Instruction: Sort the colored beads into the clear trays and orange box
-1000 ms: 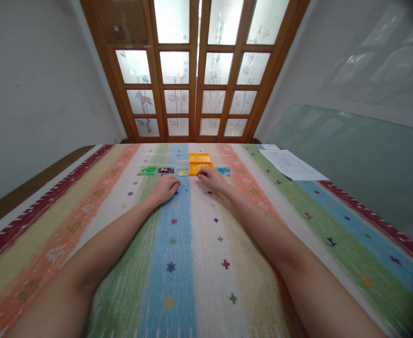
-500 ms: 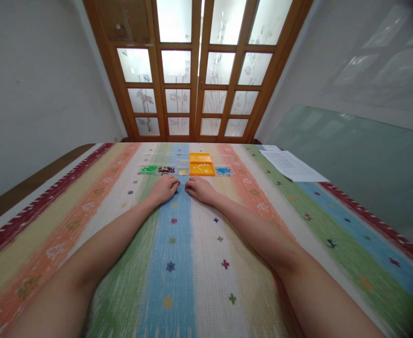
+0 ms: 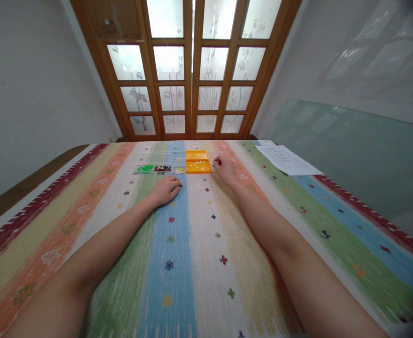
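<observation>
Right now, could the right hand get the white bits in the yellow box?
Probably yes. The right hand is just right of the yellow box, whose lid stands open, so the white bits lie uncovered, and I see nothing in between. Whether it holds something is too small to tell.

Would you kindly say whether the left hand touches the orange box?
Apart: the head view shows tablecloth between the left hand and the orange box.

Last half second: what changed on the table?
The right hand moved right and farther forward, from beside the left hand to the right side of the open orange box, where it now hides the blue pieces. Whether it holds anything is too small to tell. Left hand, box, green pieces and dark red pieces: essentially unchanged.
</observation>
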Tool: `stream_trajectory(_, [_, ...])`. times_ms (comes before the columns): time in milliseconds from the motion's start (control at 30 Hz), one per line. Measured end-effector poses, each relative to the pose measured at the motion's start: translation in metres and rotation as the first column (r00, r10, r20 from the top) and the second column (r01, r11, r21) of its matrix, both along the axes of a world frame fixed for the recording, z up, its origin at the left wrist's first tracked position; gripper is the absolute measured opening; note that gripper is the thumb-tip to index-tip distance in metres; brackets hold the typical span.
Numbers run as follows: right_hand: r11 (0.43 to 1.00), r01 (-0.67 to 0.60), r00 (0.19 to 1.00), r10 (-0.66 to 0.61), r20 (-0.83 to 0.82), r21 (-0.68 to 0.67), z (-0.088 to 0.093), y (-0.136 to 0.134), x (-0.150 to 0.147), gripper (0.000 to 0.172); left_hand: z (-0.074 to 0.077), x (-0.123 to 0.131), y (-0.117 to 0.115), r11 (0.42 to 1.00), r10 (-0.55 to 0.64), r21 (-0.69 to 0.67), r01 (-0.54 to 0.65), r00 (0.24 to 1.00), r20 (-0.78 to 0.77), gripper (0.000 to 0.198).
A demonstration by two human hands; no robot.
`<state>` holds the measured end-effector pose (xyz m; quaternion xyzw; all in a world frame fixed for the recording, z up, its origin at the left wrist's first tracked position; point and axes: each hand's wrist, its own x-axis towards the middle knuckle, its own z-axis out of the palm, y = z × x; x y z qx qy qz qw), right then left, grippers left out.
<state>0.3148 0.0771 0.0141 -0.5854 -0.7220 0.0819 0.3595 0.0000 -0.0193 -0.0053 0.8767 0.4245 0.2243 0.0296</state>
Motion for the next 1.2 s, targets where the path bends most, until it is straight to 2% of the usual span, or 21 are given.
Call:
stream_trajectory(100, [0.995, 0.098, 0.995, -0.098, -0.021, -0.033, -0.004, 0.002, 0.011, 0.019, 0.003, 0.004, -0.003, 1.0, -0.02, -0.002, 0.02, 0.999, -0.025, 0.03])
stream_trajectory(200, [0.992, 0.113, 0.993, -0.114, -0.023, -0.056, -0.007, 0.002, 0.012, 0.023, 0.007, 0.013, -0.008, 0.999, -0.054, -0.009, 0.053, 0.996, -0.07, 0.032])
stream_trajectory(367, [0.998, -0.056, 0.998, 0.056, 0.002, -0.031, -0.009, 0.004, 0.004, 0.024, 0.011, 0.038, -0.022, 0.991, -0.133, -0.038, 0.129, 0.982, -0.135, 0.038])
stream_trajectory(533, [0.975, -0.213, 0.977, 0.215, 0.012, -0.062, -0.013, 0.002, -0.005, 0.025, 0.006, 0.063, -0.029, 0.974, -0.226, -0.075, 0.216, 0.956, -0.186, 0.048])
stream_trajectory(700, [0.949, -0.306, 0.951, 0.309, 0.028, -0.073, -0.017, 0.001, -0.007, 0.026, 0.001, 0.067, -0.027, 0.968, -0.249, -0.076, 0.239, 0.949, -0.195, 0.051])
stream_trajectory(833, [0.932, -0.341, 0.936, 0.348, 0.045, -0.123, -0.016, -0.001, -0.007, 0.024, 0.007, 0.063, -0.029, 0.968, -0.25, -0.061, 0.243, 0.954, -0.163, 0.045])
stream_trajectory(1067, [0.821, -0.511, 0.848, 0.529, 0.004, -0.255, -0.01, -0.013, -0.018, 0.022, 0.017, 0.053, -0.031, 0.98, -0.197, -0.027, 0.195, 0.973, -0.119, 0.037])
stream_trajectory(1200, [0.651, -0.606, 0.755, 0.651, -0.075, -0.457, -0.007, -0.015, -0.022, 0.022, 0.012, 0.046, -0.024, 0.991, -0.133, 0.005, 0.134, 0.987, -0.094, 0.033])
